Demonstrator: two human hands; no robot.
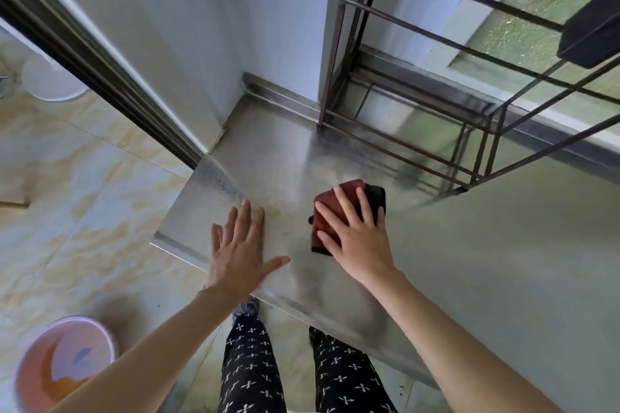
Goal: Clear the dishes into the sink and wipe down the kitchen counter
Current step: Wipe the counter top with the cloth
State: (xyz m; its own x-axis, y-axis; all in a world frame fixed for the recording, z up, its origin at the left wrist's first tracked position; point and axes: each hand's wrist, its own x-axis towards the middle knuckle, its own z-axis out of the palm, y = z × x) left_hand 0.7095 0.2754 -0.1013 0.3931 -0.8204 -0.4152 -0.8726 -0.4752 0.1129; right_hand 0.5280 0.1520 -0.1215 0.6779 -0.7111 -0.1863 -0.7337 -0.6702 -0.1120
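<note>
Steel counter (pixel 285 157): red cloth (pixel 330 200) under right hand (pixel 360 240), fingers (pixel 350 208) straight; left hand (pixel 240 245) splayed flat.

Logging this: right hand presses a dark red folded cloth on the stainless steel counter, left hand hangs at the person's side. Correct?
No. The head view shows the left hand lying flat, fingers spread, on the stainless steel counter. The right hand does press the dark red folded cloth there.

Person's wearing black leggings (pixel 250 362) sprinkled all over with little white cross shapes, both legs showing just below the near edge of the surface (pixel 469 261). Both arms (pixel 151 345) are going bare.
</note>
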